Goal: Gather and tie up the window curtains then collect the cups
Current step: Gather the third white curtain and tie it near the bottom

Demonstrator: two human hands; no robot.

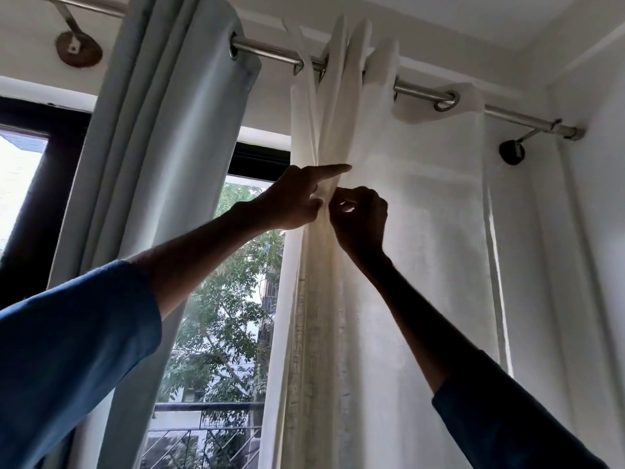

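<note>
Both hands are up high on the white curtain (406,231), which hangs from the rod (277,52) at 12 o'clock. The left hand (297,201) pinches its bunched folds, one finger pointing. The right hand (360,220) pinches the same folds, grip pressed together.

Open window gap (233,299) between grey curtain (162,164) and white curtain (406,265); rod (277,54) bars above.
</note>
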